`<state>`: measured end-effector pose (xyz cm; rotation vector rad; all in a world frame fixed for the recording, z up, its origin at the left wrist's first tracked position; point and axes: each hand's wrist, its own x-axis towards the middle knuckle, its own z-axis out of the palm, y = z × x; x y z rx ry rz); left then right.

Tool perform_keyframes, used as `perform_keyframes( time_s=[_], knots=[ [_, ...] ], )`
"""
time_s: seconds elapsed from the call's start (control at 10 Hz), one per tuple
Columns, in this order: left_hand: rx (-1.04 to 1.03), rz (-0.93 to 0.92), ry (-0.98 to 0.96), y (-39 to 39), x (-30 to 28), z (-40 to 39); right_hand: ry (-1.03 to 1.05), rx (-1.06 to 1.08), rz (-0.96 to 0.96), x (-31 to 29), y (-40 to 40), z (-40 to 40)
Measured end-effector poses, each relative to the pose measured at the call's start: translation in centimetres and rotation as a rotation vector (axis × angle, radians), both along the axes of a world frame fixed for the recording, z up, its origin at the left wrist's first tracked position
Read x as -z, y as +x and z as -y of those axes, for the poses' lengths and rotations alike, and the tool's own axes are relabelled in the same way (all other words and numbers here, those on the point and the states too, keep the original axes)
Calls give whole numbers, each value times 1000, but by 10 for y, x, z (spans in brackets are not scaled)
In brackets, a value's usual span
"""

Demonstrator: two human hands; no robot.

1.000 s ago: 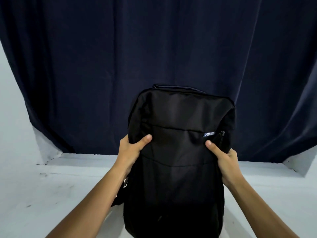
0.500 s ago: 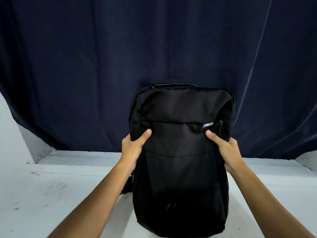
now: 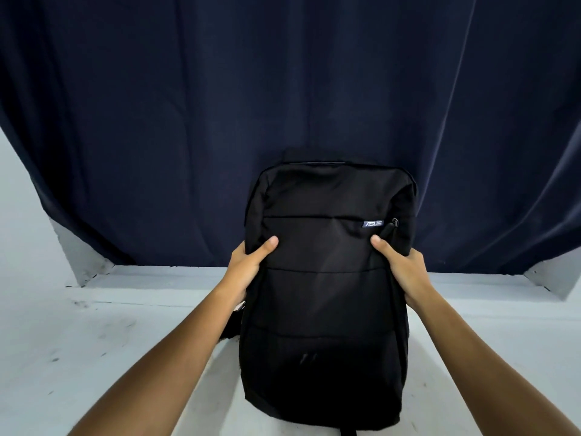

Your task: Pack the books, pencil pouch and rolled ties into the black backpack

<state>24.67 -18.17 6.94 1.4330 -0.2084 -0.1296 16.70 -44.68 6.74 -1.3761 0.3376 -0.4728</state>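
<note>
Against a dark curtain (image 3: 283,89), we are gripping the black backpack (image 3: 327,278) upright on the white desk (image 3: 78,357), left hand (image 3: 248,265) and right hand (image 3: 402,269) clutching its soft, seemingly light sides.

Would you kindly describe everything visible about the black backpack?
The backpack is black woven-looking fabric, front panel facing the camera, its top toward the dark curtain. Seams cross the front; a small logo tag and a zipper pull sit at its upper right. It looks zipped shut. A strap peeks out on its left. Its base meets the white surface. The left hand and right hand grip its sides, thumbs on the front.
</note>
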Motion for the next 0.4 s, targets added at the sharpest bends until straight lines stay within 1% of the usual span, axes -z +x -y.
perform_keyframes(
  time_s=[0.1, 0.3, 0.4],
  knots=[
    [16, -6, 26, -6, 6, -9, -94, 24, -65, -2, 0, 1],
    [35, -31, 101, -30, 9, -19, -509, 118, -277, -16, -15, 2],
    [-124, -113, 57, -53, 27, -35, -614, 115, -268, -27, -34, 7]
  ],
)
